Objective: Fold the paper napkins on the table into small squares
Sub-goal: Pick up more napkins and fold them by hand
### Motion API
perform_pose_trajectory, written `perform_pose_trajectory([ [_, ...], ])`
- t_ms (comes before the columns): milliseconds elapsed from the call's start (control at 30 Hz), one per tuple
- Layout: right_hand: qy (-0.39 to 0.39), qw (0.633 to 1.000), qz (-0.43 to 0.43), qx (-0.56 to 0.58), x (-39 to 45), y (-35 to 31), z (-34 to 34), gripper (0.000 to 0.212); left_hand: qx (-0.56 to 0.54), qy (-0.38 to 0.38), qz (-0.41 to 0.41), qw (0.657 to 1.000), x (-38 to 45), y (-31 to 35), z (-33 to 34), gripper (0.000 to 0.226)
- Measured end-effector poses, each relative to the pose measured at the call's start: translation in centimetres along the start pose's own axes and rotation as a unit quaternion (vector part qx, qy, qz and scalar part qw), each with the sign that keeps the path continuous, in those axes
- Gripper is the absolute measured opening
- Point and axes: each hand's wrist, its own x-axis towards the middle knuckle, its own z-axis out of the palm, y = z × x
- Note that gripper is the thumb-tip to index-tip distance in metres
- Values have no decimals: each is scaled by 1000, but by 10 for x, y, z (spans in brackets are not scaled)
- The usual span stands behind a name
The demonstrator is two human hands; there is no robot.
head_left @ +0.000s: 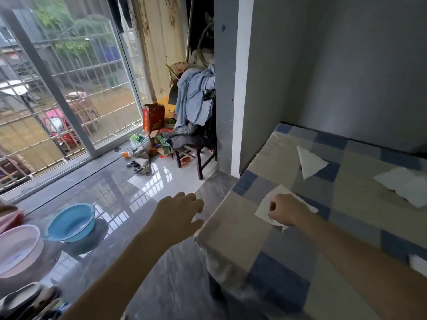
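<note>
Head view: my right hand (283, 210) is curled, knuckles up, pinching a white napkin (265, 207) flat on the checked tablecloth (233, 229) near the table's left edge. My left hand (179, 212) hovers off the table at nine o'clock of it, fingers relaxed, grasping nothing. At one o'clock lies a triangular folded napkin (309, 161); at three o'clock, an unfolded one (404, 184). A blue basin (71, 222) sits on the floor.

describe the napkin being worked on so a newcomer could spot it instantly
Find the checked tablecloth on the right and follow its left edge. Near that edge lies a white napkin under the right hand, which pinches it. The other napkins lie farther in, untouched.
</note>
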Motion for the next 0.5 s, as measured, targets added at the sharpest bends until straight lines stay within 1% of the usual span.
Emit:
perform_pose_trajectory([
  [100,-14,999,30,6,11,3,-5,30,1,-8,3,1000,11,-18,2,29],
  [167,-21,998,53,20,22,8,-9,32,-1,-9,15,1000,24,-25,4,29],
  [233,-33,996,76,28,34,13,-9,28,-8,-20,29,999,42,-28,7,29],
  [300,-40,994,94,37,46,19,-7,15,-13,-32,45,998,64,-26,10,29],
  [333,-41,993,102,44,53,23,-4,13,-15,-33,55,998,76,-24,12,29],
  [433,-51,987,135,73,74,36,-4,18,-40,-48,83,995,108,-22,16,26],
  [500,-59,980,163,97,89,45,-3,11,-41,-59,97,993,127,-29,18,25],
])
